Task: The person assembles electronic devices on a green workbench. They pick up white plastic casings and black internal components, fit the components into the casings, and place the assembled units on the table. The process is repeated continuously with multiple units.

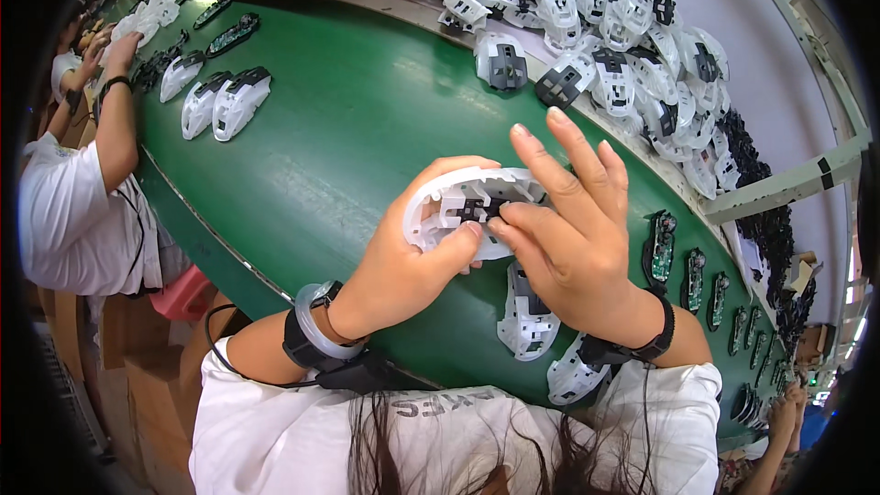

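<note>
My left hand (pixel 390 261) is wrapped round a translucent white computer-mouse shell (pixel 415 220), tilted so that its ribbed hollow inside faces me. Inside it sits a small black plastic part (pixel 473 211). The thumb and forefinger of my right hand (pixel 587 252) pinch at this black part, partly hiding it, while the other fingers are spread upward. Just below the right hand, a white mouse shell with a dark top (pixel 529 316) lies on the green table (pixel 339 82). Another white shell (pixel 575 376) lies nearer my body.
A heap of white mouse shells (pixel 632 55) and a strip of black parts (pixel 765 192) line the far right edge. Green circuit-board assemblies (pixel 662 247) stand in a row at right. Several shells (pixel 240 103) lie at left, near a co-worker's arm (pixel 116 128). A metal beam (pixel 788 181) crosses at right.
</note>
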Tool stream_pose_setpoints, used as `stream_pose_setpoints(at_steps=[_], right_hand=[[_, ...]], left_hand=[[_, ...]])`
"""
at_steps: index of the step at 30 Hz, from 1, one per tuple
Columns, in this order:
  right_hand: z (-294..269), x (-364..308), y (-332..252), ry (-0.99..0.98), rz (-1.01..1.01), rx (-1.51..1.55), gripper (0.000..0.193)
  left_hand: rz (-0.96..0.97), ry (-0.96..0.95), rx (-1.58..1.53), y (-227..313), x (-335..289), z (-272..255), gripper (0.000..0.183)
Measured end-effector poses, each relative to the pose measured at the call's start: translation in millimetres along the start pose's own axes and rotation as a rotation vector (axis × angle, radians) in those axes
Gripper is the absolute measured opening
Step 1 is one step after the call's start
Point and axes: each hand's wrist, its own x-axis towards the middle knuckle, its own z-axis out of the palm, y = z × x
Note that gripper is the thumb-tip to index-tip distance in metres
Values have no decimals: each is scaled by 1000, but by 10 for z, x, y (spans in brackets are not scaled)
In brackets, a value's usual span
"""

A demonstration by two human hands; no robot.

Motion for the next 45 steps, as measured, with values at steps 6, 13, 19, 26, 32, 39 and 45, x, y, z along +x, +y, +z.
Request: stream_pose_setpoints(at_steps=[6, 13, 19, 26, 32, 39, 45], right_hand=[[-14, 94, -74, -41, 83, -28, 13], [-2, 54, -102, -178, 63, -6, 13], [71, 29, 25, -24, 24, 157, 16], [173, 19, -81, 23, -206, -169, 13], [69, -22, -178, -108, -133, -223, 16], [-28, 10, 349, 46, -153, 216, 33], [805, 475, 1200, -91, 170, -4, 51]], left_hand=[[67, 59, 1, 20, -54, 11, 41], [-46, 102, 19, -14, -73, -8, 39], [-1, 98, 46, 2, -25, -25, 37], [-6, 51, 153, -5, -24, -106, 38], [-100, 3, 134, 86, -62, -81, 40], [311, -231, 1121, -45, -281, -154, 63], [53, -627, 1035, 252, -274, -22, 99]])
